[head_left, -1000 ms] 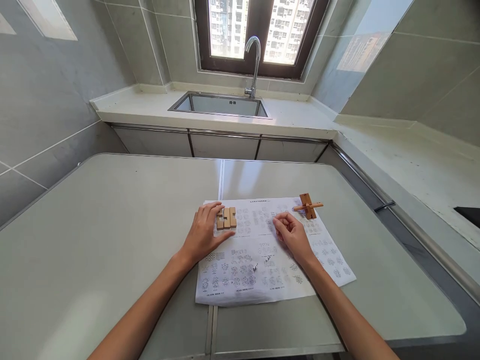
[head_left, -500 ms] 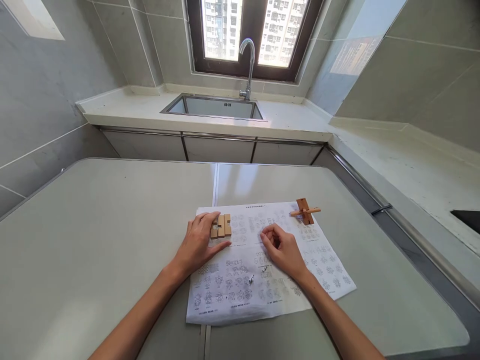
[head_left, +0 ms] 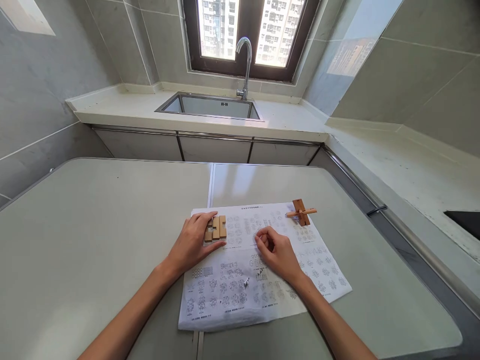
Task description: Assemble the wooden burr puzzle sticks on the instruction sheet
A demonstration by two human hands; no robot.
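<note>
**Wooden Blocks (head_left: 216, 234) Framed on Printed Sheet (head_left: 242, 255)**

Left hand (head_left: 188, 241) curves half open around the blocks at far left, apparently to align them; firm grip cannot be confirmed. Right hand (head_left: 278, 254), loosely curled, visibly empty, lies over the sheet. Crossed wooden piece (head_left: 301, 214) sits far right, likely for clearance.

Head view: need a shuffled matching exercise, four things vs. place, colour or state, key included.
1. pale wooden blocks
2. brown wooden piece with rod
3. sheet
4. right hand

A. at the paper's far right corner
B. loosely curled
C. white, printed with small diagrams
D. framed by the left hand

Pairs: 1-D, 2-A, 3-C, 4-B
</note>
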